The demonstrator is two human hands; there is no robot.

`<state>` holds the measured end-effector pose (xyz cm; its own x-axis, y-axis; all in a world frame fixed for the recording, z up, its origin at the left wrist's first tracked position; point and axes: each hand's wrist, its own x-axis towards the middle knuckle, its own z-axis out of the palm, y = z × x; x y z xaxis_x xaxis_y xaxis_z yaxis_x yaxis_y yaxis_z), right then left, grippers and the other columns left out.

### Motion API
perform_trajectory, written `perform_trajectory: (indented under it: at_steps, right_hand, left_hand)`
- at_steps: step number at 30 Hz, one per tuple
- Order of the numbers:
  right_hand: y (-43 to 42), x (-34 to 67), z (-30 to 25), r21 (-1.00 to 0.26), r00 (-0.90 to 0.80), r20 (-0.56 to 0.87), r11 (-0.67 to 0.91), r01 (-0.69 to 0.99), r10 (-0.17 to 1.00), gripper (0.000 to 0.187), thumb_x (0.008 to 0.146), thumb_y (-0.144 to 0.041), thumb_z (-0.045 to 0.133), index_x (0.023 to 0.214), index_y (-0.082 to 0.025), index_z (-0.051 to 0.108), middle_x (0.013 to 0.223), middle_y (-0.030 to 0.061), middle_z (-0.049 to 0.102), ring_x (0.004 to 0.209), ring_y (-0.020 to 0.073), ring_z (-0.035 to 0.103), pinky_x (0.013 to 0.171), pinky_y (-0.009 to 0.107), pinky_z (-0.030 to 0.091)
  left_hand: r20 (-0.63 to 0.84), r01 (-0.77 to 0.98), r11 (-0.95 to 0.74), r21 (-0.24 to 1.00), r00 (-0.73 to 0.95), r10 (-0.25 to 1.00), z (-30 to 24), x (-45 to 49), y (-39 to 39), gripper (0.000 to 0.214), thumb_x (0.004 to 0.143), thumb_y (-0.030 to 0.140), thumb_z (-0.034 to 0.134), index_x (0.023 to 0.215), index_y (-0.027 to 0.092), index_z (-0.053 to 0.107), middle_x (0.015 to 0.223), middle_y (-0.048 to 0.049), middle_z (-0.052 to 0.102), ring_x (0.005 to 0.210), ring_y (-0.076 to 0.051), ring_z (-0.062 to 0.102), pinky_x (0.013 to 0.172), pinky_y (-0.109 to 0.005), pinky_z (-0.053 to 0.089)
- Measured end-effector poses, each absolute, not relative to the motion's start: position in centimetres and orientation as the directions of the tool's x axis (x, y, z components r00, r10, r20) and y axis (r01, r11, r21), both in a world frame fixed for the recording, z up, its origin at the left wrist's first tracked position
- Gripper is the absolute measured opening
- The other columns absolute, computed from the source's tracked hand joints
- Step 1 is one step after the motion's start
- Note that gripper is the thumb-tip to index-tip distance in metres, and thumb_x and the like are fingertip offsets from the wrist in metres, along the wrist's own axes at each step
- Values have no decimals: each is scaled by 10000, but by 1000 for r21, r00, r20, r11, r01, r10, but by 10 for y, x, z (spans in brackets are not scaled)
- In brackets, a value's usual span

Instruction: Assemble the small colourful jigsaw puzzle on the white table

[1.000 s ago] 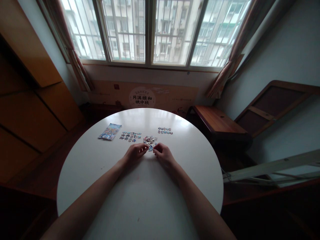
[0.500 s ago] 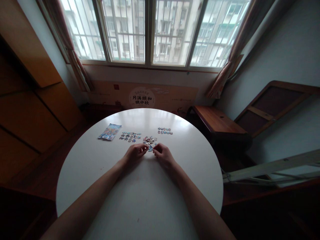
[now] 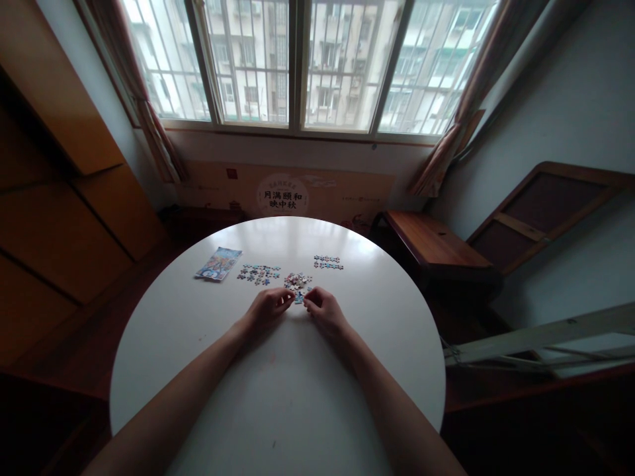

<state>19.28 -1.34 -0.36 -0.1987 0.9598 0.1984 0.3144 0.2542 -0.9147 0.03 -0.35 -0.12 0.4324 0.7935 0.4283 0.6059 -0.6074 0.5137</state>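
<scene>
My left hand and my right hand face each other over the white round table, fingertips pinched. Between them lie blue jigsaw puzzle pieces, touched from both sides by the fingertips. Just beyond is a loose heap of puzzle pieces, many showing pale backs. Left of the heap, more puzzle pieces are spread in rows. Two short rows of puzzle pieces lie to the right, farther back. A colourful picture sheet rests at the far left.
The round table has its far edge toward a barred window. A wooden bench stands beyond the table at the right, with a metal frame nearer. Orange cabinets line the left side.
Both hands stay almost in place around the blue puzzle pieces, with only slight finger movement. The whole view has shifted a little.
</scene>
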Motion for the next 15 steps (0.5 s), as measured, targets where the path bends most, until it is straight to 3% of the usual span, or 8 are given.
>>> perform_trajectory:
  at_steps: [15]
  right_hand:
    - [-14,191,-7,-928,-176,160,208,309,971,58,717,-238,549,715,-180,546,585,-14,579,522,123,538,517,234,430]
  left_hand:
    - [417,593,-599,539,430,801,-8,1,-1,181,840,255,510,843,158,662,649,-8,623,553,-92,531,572,-192,413]
